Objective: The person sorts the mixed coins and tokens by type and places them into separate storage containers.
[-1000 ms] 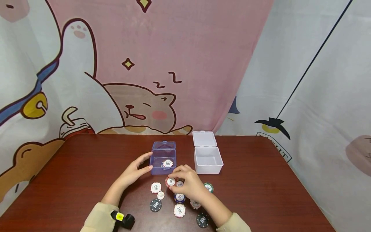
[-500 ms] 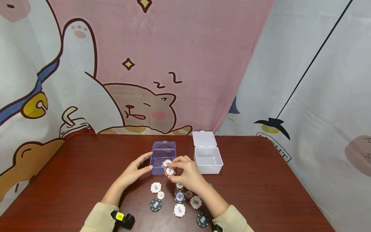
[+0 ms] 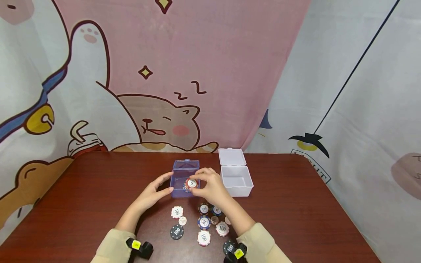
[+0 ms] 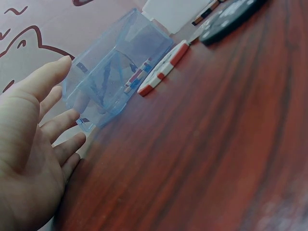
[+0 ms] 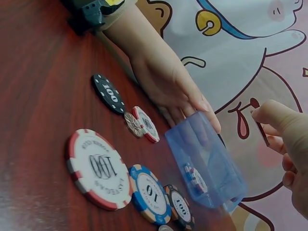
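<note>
My right hand [image 3: 212, 188] pinches a red-edged poker chip [image 3: 192, 183] marked 5 between thumb and fingertips, over the translucent blue box [image 3: 178, 193]. Seen from the right wrist, the poker chip is edge-on, above the box's open top. Inside the box lies a poker chip with a blue-and-white edge [image 5: 195, 178]. The box's lid [image 3: 186, 165] is tipped back. My left hand [image 3: 149, 195] is at the box's left side, fingers extended and spread, fingertips right at its wall; the left wrist view shows the same spread fingers [image 4: 60, 126].
To the right stands an open white box [image 3: 235, 191]. On the table in front lie several poker chips, among them a black one [image 3: 177, 232], a blue one [image 3: 204, 222] and a white one [image 3: 204, 237], with small coins [image 3: 182, 221] between them. A printed curtain hangs behind.
My right hand has carried the red poker chip from just in front of the blue box up and forward over it. The left hand stays in place.
</note>
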A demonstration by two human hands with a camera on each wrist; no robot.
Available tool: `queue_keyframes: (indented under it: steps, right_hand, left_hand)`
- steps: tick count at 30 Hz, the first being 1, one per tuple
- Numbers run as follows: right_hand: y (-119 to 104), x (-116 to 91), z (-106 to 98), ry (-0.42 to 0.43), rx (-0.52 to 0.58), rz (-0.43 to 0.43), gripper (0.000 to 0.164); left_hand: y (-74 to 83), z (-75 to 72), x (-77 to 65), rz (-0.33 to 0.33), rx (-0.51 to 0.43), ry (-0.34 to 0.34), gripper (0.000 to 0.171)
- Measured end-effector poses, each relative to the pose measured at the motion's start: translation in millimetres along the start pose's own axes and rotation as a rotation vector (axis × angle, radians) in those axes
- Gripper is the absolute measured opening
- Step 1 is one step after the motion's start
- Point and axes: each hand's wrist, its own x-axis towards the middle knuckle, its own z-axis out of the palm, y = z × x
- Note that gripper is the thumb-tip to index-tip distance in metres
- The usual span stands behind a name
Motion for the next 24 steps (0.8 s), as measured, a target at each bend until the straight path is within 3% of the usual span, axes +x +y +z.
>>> queue_keyframes:
  steps: [5, 24]
  right_hand:
    - [2, 9, 1, -0.003, 0.002, 0.035, 0.031]
    - [24, 22, 19, -0.07, -0.048, 0.187, 0.031]
  left_hand:
    - [-13.4, -0.1, 2.7, 0.005, -0.01, 0.004, 0.059]
    - [-13.9, -1.6, 2.2, 0.026, -0.005, -0.003, 0.059]
